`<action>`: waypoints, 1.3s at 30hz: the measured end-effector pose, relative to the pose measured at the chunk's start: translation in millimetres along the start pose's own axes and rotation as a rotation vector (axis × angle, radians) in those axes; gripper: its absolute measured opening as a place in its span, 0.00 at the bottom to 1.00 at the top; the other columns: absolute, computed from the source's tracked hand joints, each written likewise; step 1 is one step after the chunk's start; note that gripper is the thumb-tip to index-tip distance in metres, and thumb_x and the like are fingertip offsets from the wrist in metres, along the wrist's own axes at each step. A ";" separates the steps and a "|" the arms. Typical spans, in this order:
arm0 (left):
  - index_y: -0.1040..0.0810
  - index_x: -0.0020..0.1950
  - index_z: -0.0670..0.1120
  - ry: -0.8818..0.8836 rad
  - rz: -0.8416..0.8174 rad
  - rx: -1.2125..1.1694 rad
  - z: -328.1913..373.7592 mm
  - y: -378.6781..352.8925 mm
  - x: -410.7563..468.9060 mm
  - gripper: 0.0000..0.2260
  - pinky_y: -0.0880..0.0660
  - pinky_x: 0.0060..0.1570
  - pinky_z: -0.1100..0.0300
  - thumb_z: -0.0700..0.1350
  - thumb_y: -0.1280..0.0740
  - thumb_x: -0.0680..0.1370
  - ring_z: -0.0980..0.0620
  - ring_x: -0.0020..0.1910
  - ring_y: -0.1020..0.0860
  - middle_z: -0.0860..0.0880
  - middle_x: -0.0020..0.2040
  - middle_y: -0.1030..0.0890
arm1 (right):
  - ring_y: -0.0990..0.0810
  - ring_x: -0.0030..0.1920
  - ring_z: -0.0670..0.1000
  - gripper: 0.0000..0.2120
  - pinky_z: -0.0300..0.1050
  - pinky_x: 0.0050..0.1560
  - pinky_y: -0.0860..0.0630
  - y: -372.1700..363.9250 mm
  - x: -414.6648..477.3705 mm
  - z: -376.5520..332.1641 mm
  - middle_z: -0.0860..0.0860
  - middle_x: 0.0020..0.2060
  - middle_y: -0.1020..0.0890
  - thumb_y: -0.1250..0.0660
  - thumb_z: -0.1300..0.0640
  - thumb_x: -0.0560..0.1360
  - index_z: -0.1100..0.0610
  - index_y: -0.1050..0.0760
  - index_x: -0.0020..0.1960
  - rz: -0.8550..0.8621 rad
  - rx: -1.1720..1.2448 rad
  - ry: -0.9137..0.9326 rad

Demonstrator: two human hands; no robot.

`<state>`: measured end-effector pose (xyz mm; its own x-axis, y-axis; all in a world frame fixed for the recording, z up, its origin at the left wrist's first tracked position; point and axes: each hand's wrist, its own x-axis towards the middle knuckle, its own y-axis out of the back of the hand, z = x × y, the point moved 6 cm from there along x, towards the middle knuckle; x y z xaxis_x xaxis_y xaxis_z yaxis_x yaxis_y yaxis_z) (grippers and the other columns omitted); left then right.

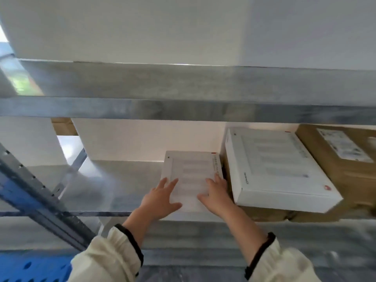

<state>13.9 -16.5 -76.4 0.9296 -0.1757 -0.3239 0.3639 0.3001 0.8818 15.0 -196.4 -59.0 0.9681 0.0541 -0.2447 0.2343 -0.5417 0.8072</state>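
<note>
while my cream sleeves reach up from below, both palms lie on top of the flat white box: my left hand covers its near left corner and my right hand its near right edge. the fingers of both are straight and spread, pressing down rather than curling round anything. the box lies flat on the grey metal shelf, its near end close to the front lip and its right side just beside the bigger white box. that one sits higher, with a brown carton showing under it and to its right. i judge i am at the sliding step, squaring this box against its neighbour, though the blur leaves me unsure whether any gap remains between them. the next move calls for an even push from both palms, so the box travels straight back and doesn't catch the neighbour's corner. to the left the blue upright slants past. further back stand plain white cartons, and above them the upper beam crosses the whole view.
</note>
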 end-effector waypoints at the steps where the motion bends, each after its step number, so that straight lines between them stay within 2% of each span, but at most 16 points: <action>1: 0.57 0.77 0.61 0.011 -0.030 0.032 1.2 -1.6 4.1 0.43 0.33 0.67 0.49 0.67 0.35 0.71 0.45 0.73 0.38 0.51 0.79 0.58 | 0.51 0.73 0.58 0.24 0.55 0.73 0.45 -1.8 0.1 3.9 0.52 0.74 0.49 0.38 0.47 0.74 0.54 0.37 0.67 -0.003 0.000 -0.017; 5: 0.60 0.76 0.61 -0.013 -0.129 0.133 7.9 -1.8 14.4 0.52 0.33 0.67 0.52 0.71 0.31 0.64 0.46 0.73 0.38 0.47 0.76 0.68 | 0.44 0.71 0.56 0.28 0.50 0.72 0.41 -2.3 3.5 16.6 0.54 0.73 0.50 0.33 0.46 0.72 0.56 0.39 0.67 0.026 0.091 -0.095; 8: 0.62 0.76 0.62 -0.024 -0.155 0.145 7.0 -2.8 17.0 0.54 0.32 0.66 0.52 0.69 0.29 0.62 0.44 0.73 0.37 0.44 0.74 0.72 | 0.43 0.72 0.56 0.36 0.51 0.72 0.40 -4.5 6.3 25.5 0.54 0.73 0.51 0.31 0.44 0.71 0.54 0.44 0.71 0.025 0.144 -0.161; 11: 0.61 0.75 0.64 -0.008 -0.148 0.086 1.2 -9.2 19.7 0.56 0.31 0.65 0.53 0.67 0.26 0.60 0.41 0.70 0.34 0.40 0.73 0.73 | 0.38 0.69 0.57 0.40 0.53 0.69 0.35 -7.4 10.2 34.2 0.55 0.70 0.44 0.29 0.44 0.68 0.51 0.46 0.72 0.013 0.202 -0.201; 14: 0.59 0.75 0.65 -0.006 -0.133 0.015 -4.7 -15.5 22.1 0.56 0.30 0.65 0.52 0.64 0.24 0.59 0.39 0.65 0.29 0.40 0.75 0.66 | 0.33 0.65 0.56 0.43 0.53 0.66 0.32 -10.7 13.8 38.5 0.55 0.66 0.38 0.27 0.43 0.65 0.49 0.46 0.72 -0.005 0.247 -0.229; 18: 0.58 0.74 0.65 -0.016 -0.091 -0.005 -11.5 -16.0 22.5 0.54 0.27 0.61 0.53 0.63 0.24 0.60 0.43 0.58 0.26 0.44 0.73 0.55 | 0.31 0.63 0.56 0.45 0.50 0.64 0.30 -13.3 14.5 38.8 0.55 0.64 0.36 0.25 0.41 0.62 0.49 0.44 0.72 0.040 0.243 -0.224; 22: 0.57 0.73 0.65 -0.027 -0.042 -0.029 -20.8 -17.6 16.1 0.53 0.26 0.59 0.53 0.63 0.24 0.59 0.45 0.55 0.26 0.46 0.71 0.50 | 0.29 0.60 0.53 0.47 0.52 0.60 0.26 -19.1 7.5 33.4 0.52 0.63 0.36 0.25 0.38 0.57 0.43 0.45 0.70 0.022 0.208 -0.160; 25: 0.57 0.73 0.66 -0.003 -0.008 -0.035 -28.1 -17.1 4.3 0.53 0.25 0.58 0.53 0.63 0.25 0.59 0.44 0.55 0.25 0.46 0.71 0.50 | 0.31 0.63 0.54 0.53 0.54 0.62 0.27 -21.1 1.7 28.0 0.51 0.65 0.39 0.26 0.36 0.54 0.41 0.49 0.71 -0.001 0.177 -0.108; 28: 0.57 0.73 0.65 0.029 0.035 -0.052 -34.4 -12.4 -16.8 0.53 0.25 0.56 0.53 0.63 0.25 0.59 0.43 0.55 0.25 0.46 0.71 0.51 | 0.33 0.65 0.52 0.54 0.50 0.65 0.30 -18.6 -4.3 16.0 0.51 0.67 0.42 0.23 0.39 0.57 0.41 0.52 0.73 -0.055 0.148 -0.006; 30: 0.58 0.73 0.65 0.063 0.068 -0.057 -39.9 -7.4 -35.1 0.53 0.25 0.56 0.54 0.64 0.26 0.60 0.43 0.55 0.25 0.47 0.71 0.52 | 0.33 0.64 0.51 0.56 0.47 0.64 0.29 -17.0 -9.7 4.7 0.50 0.66 0.42 0.23 0.39 0.56 0.39 0.55 0.73 -0.088 0.104 0.065; 34: 0.60 0.72 0.65 0.165 0.140 -0.052 -55.9 1.0 -74.2 0.52 0.26 0.58 0.55 0.65 0.26 0.61 0.44 0.57 0.26 0.46 0.72 0.55 | 0.33 0.61 0.49 0.60 0.46 0.59 0.26 -25.7 -14.8 -23.9 0.47 0.64 0.43 0.24 0.37 0.53 0.38 0.59 0.73 -0.148 0.036 0.173; 37: 0.61 0.73 0.65 0.284 0.179 -0.072 -75.2 0.0 -109.2 0.52 0.28 0.60 0.56 0.66 0.28 0.62 0.45 0.60 0.27 0.46 0.73 0.58 | 0.33 0.60 0.51 0.61 0.47 0.61 0.28 -41.5 -19.6 -50.6 0.50 0.63 0.42 0.24 0.37 0.52 0.41 0.58 0.74 -0.209 -0.018 0.242; 39: 0.60 0.73 0.64 0.378 0.202 -0.103 -89.1 -6.0 -138.3 0.52 0.27 0.58 0.57 0.66 0.28 0.61 0.45 0.58 0.26 0.46 0.74 0.58 | 0.34 0.57 0.50 0.60 0.45 0.60 0.28 -57.8 -27.5 -71.7 0.51 0.61 0.41 0.23 0.39 0.54 0.42 0.57 0.74 -0.277 -0.038 0.319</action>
<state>-111.7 89.6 -67.4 0.9314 0.2461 -0.2682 0.1587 0.3888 0.9076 -18.8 -106.4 -60.5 0.8456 0.4532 -0.2820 0.4872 -0.4393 0.7548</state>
